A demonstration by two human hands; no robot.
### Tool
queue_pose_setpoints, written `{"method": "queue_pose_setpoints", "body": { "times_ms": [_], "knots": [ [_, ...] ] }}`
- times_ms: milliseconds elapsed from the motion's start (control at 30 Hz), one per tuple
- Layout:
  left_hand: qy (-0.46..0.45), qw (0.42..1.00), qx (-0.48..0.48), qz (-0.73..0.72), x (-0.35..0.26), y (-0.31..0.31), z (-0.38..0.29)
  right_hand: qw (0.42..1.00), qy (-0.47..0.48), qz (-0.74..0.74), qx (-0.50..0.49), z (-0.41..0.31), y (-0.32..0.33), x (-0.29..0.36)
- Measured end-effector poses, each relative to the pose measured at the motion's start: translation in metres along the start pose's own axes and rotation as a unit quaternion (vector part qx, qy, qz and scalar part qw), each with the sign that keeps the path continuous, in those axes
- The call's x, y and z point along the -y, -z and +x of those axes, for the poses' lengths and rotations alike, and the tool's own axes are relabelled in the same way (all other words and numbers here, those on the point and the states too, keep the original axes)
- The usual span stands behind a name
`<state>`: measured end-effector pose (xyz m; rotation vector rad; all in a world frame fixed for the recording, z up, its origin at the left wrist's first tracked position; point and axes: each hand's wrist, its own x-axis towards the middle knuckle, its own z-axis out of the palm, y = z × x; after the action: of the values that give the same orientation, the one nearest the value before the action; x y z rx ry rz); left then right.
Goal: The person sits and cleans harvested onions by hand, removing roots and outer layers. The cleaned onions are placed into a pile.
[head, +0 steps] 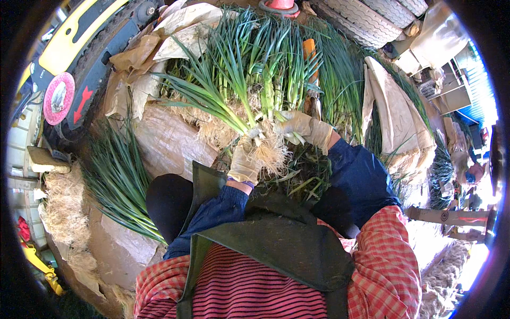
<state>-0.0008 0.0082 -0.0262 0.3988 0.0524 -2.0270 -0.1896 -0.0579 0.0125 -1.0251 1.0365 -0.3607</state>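
My left hand (244,157), in a pale glove, grips a few green onions (229,113) low on their white stems. Their leaves fan up and to the left, and their stringy roots (271,156) hang between my hands. Beside them my right hand (308,129), gloved too, has its fingers closed on a pale piece of stalk (294,138). Just beyond both hands lies a thick heap of green onions (259,60). An orange-handled tool (309,50) stands in that heap, its lower end partly hidden. Stripped leaves (306,171) litter the ground between my knees.
Left of me is another bunch of green onions (123,179) near brown sheeting (171,135). A yellow and dark machine (75,44) occupies the upper left. Stacked tyres (362,22) stand at the upper right, with covered onion bundles (398,115) below them.
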Motion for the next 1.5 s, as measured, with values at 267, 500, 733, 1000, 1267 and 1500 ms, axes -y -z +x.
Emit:
{"method": "queue_pose_setpoints", "body": {
  "times_ms": [267, 500, 733, 1000, 1267, 1500],
  "knots": [
    [0.004, 0.998, -0.047, 0.041, -0.006, 0.024, 0.009, 0.972, -0.051, -0.229, 0.026, 0.000, -0.011, 0.015],
    [0.003, 0.988, -0.088, 0.124, 0.001, 0.005, 0.004, 0.972, -0.068, -0.156, -0.161, 0.039, 0.011, -0.003],
    [-0.027, 0.981, -0.115, 0.155, -0.002, -0.001, -0.002, 0.850, 0.001, -0.404, -0.337, 0.065, -0.025, -0.035],
    [-0.076, 0.994, -0.072, 0.036, -0.015, 0.022, 0.016, 0.913, -0.016, -0.189, -0.361, 0.086, 0.022, -0.061],
    [-0.027, 0.999, -0.024, 0.025, -0.007, 0.010, 0.017, 0.587, 0.021, -0.764, -0.268, 0.072, 0.135, -0.086],
    [-0.013, 0.996, -0.066, 0.054, -0.003, 0.007, 0.002, 0.958, 0.026, 0.039, -0.284, 0.101, 0.040, -0.020]
  ]
}}
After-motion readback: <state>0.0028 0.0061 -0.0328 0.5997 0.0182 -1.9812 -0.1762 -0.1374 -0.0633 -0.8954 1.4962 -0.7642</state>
